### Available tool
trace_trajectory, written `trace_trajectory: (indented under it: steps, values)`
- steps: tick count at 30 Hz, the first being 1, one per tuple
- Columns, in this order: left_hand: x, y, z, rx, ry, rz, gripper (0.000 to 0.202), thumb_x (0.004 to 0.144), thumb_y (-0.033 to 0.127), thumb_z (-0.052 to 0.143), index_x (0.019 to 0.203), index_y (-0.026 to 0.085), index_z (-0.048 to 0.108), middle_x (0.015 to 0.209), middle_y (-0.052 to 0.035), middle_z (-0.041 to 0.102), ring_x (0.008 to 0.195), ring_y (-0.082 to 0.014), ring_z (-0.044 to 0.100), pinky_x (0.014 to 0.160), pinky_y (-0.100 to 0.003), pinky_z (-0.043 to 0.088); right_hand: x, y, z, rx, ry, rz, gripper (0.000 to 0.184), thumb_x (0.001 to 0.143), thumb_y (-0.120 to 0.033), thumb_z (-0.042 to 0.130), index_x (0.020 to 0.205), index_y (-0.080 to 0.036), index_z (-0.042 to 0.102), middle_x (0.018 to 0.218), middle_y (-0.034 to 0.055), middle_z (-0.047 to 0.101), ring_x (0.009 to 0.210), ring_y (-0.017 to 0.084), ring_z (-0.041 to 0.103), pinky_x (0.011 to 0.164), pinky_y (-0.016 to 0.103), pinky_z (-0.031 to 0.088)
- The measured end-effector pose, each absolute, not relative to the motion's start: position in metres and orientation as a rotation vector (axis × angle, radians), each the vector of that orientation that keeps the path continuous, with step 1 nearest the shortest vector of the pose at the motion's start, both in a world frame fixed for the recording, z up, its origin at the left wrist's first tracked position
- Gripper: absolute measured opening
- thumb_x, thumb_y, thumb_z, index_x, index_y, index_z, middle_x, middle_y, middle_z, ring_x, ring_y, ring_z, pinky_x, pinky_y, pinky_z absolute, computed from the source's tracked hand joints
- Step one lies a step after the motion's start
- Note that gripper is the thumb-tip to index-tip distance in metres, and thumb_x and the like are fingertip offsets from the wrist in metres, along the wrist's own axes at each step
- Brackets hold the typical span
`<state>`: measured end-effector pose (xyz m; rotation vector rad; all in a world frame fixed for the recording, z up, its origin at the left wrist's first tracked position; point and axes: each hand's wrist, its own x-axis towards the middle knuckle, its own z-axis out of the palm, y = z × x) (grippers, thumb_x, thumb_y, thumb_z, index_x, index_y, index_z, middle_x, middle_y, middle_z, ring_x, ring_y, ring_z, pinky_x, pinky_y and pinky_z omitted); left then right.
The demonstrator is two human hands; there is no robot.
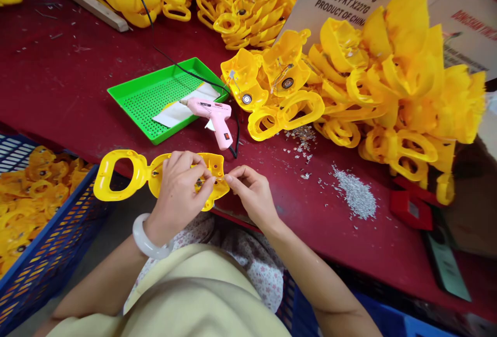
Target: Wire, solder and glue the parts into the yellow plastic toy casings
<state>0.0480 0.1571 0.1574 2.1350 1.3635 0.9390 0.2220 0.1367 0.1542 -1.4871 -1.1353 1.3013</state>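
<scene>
- Yellow casing: near, open side up.
- Left hand clasps it; right hand pinches something tiny at its rim.
- Casings piled right, some with discs fitted.

A red table is strewn with small scraps. Yellow plastic pieces are heaped along its far side, and a wooden strip is laid beside them. A green tray is set near the middle, with a pink glue gun propped across its edge. A pile of small silver bits is heaped on the red top nearby.
</scene>
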Motion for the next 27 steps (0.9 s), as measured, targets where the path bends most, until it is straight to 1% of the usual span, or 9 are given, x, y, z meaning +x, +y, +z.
trace_trajectory:
  steps: [11,17,18,20,22,25,27]
  values:
    - [0.047,0.156,0.157,2.126,1.334,0.944,0.015,0.088,0.020,0.058,0.075,0.014,0.063,0.093,-0.0064,0.056,0.093,-0.0210,0.047,0.084,-0.042,0.037,0.223,0.138,0.156,-1.499,-1.171,1.284,0.028,0.077,-0.037,0.070,0.074,-0.012,0.058,0.070,0.0031,0.059,0.061,0.008,0.051,0.058,0.021,0.043]
    - [0.047,0.158,0.157,2.185,1.340,0.912,0.016,0.088,0.019,0.057,0.073,0.015,0.063,0.094,-0.0069,0.056,0.093,-0.0223,0.047,0.084,-0.043,0.037,0.224,0.141,0.159,-1.504,-1.212,1.318,0.027,0.078,-0.037,0.069,0.074,-0.013,0.057,0.069,0.0023,0.059,0.058,0.008,0.050,0.055,0.021,0.041]
    - [0.047,0.158,0.157,2.193,1.334,0.919,0.016,0.088,0.020,0.057,0.074,0.015,0.063,0.093,-0.0070,0.056,0.093,-0.0225,0.047,0.083,-0.044,0.038,0.224,0.142,0.159,-1.502,-1.210,1.325,0.027,0.078,-0.037,0.069,0.074,-0.013,0.057,0.068,0.0019,0.058,0.058,0.008,0.049,0.055,0.021,0.040]
    - [0.046,0.157,0.157,2.217,1.319,0.975,0.011,0.088,0.021,0.059,0.082,0.014,0.064,0.094,-0.0081,0.057,0.093,-0.0226,0.049,0.083,-0.044,0.041,0.224,0.144,0.160,-1.501,-1.202,1.340,0.027,0.078,-0.037,0.068,0.075,-0.013,0.057,0.066,0.0015,0.057,0.057,0.008,0.049,0.054,0.021,0.040]
    - [0.045,0.156,0.156,2.260,1.270,1.075,0.007,0.087,0.017,0.061,0.090,0.012,0.064,0.097,-0.0102,0.057,0.097,-0.0229,0.051,0.086,-0.044,0.043,0.225,0.145,0.160,-1.502,-1.197,1.366,0.026,0.078,-0.036,0.068,0.075,-0.012,0.056,0.066,0.0013,0.057,0.056,0.007,0.048,0.054,0.021,0.040]
    - [0.041,0.154,0.152,2.370,1.147,1.191,0.014,0.080,0.008,0.065,0.094,0.011,0.067,0.104,-0.0135,0.056,0.105,-0.0244,0.051,0.093,-0.045,0.045,0.226,0.146,0.160,-1.506,-1.179,1.407,0.027,0.077,-0.036,0.068,0.075,-0.012,0.055,0.066,0.0014,0.057,0.055,0.007,0.047,0.052,0.020,0.040]
    - [0.040,0.153,0.148,2.443,1.094,1.192,0.020,0.077,0.006,0.067,0.096,0.011,0.068,0.107,-0.0142,0.056,0.107,-0.0259,0.052,0.095,-0.046,0.045,0.226,0.146,0.160,-1.492,-1.165,1.439,0.029,0.076,-0.036,0.069,0.076,-0.011,0.054,0.066,0.0008,0.055,0.054,0.006,0.047,0.050,0.019,0.039]
